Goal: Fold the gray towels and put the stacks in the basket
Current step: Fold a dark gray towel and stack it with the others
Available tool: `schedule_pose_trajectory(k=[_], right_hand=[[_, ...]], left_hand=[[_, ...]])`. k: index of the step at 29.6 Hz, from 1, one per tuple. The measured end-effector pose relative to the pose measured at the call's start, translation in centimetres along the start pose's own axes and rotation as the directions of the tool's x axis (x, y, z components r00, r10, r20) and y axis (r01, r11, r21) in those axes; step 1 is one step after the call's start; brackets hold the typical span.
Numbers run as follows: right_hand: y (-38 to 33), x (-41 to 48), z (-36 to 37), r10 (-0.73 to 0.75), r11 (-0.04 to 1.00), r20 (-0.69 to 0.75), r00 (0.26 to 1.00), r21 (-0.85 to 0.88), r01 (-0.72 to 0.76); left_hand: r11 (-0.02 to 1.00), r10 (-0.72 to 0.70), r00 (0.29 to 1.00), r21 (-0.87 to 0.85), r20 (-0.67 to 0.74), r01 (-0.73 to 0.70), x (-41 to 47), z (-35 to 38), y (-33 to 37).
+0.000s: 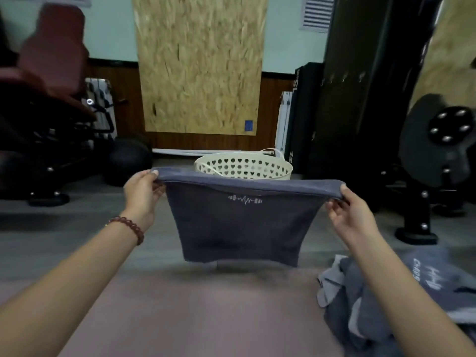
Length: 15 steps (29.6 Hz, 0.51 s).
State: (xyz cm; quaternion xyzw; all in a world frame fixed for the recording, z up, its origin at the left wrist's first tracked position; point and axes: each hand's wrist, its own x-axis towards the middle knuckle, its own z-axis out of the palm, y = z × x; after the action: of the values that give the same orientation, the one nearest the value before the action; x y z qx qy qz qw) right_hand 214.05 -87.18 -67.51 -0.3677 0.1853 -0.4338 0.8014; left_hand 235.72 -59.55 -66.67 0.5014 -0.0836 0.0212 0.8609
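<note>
A dark gray towel (239, 225) with a small white heartbeat logo hangs in the air in front of me, doubled over along its top edge. My left hand (142, 193) pinches its top left corner and my right hand (349, 210) pinches its top right corner, so the top edge is stretched taut. Behind the towel a cream plastic basket (243, 166) with heart-shaped holes stands on the floor; its lower part is hidden by the towel. A loose pile of gray towels (386, 300) lies at the lower right, partly under my right forearm.
A mauve mat (193, 318) covers the surface below the towel. Dark gym machines stand at the left (51, 124) and right (438, 150). A black ball (128, 161) rests on the floor left of the basket. A chipboard panel (201, 63) leans on the far wall.
</note>
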Motion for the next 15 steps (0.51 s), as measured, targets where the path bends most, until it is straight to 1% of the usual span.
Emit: schedule_pose_trajectory(k=[2, 4, 6, 8, 10, 12, 15], right_hand=[[0.0, -1.1, -0.6, -0.076, 0.996, 0.016, 0.997, -0.045, 0.077], [0.7, -2.3, -2.6, -0.123, 0.982, -0.005, 0.992, -0.143, 0.121], [2.2, -4.0, -5.6, -0.146, 0.958, -0.037, 0.989, -0.253, 0.132], [4.7, -6.2, -9.2, -0.144, 0.923, -0.073, 0.987, -0.368, 0.108], [7.7, -8.5, -13.3, -0.091, 0.894, -0.125, 0.988, -0.446, 0.026], [10.8, -10.2, -17.4, 0.015, 0.851, -0.211, 0.977, -0.511, -0.124], [14.2, -12.1, -22.1, 0.161, 0.725, -0.341, 0.926, -0.596, -0.346]], left_hand=[[0.999, 0.03, 0.999, 0.017, -0.013, -0.03, -1.1, -0.7, 0.0], [0.998, 0.04, 0.998, 0.059, -0.04, -0.038, -2.3, -2.6, -1.1], [0.99, 0.028, 0.998, 0.14, -0.061, -0.019, -3.7, -5.0, -3.4], [0.969, -0.009, 0.996, 0.245, -0.094, 0.032, -6.0, -8.0, -6.8], [0.933, -0.066, 0.988, 0.341, -0.138, 0.11, -8.8, -11.1, -10.6], [0.87, -0.142, 0.979, 0.454, -0.146, 0.194, -11.7, -14.1, -14.0], [0.758, -0.265, 0.957, 0.588, -0.117, 0.282, -15.5, -17.7, -17.7]])
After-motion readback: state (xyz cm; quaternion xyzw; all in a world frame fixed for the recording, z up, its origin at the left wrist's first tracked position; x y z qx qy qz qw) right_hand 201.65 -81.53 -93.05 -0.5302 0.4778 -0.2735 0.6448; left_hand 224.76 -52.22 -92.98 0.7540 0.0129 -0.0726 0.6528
